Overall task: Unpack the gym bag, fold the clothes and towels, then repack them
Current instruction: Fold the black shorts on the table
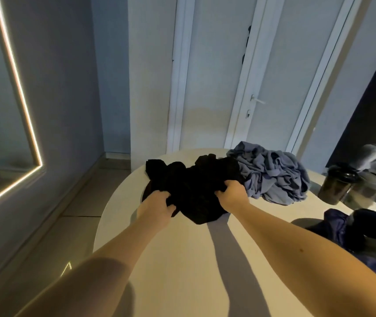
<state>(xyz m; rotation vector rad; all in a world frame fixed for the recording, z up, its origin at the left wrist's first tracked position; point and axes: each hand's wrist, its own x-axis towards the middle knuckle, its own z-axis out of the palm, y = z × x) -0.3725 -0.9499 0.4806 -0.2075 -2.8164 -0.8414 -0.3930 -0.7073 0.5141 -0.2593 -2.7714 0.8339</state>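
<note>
**Black garment gripped at both sides, far half of desk**

Position: the black garment [194, 181] lies bunched on the far half of the round white desk [182, 266]. Its far-left corner sits near the curved rim. Its right side touches the crumpled blue-grey cloth [274, 177].

Orientation: the long axis runs roughly left to right across the desk. One lobe droops toward the near side between the two hands. No collar or hem can be made out in the dark fabric.

Hands: the left hand [157, 207] has its fingers [160, 195] curled into the left part of the garment, thumb below. The right hand [232, 193] has its fingers [222, 192] bunched tight round a fold at the right part. Both forearms reach in from the near edge.

Room: the near half of the desk is bare surface crossed by two arm shadows. The left rim drops off to tiled floor [79, 202] just beside the left hand. On the right, a navy fabric bundle [340, 227] lies at the desk's near-right side, and a dark jar [337, 186] stands beyond it, near the blue-grey cloth.
</note>
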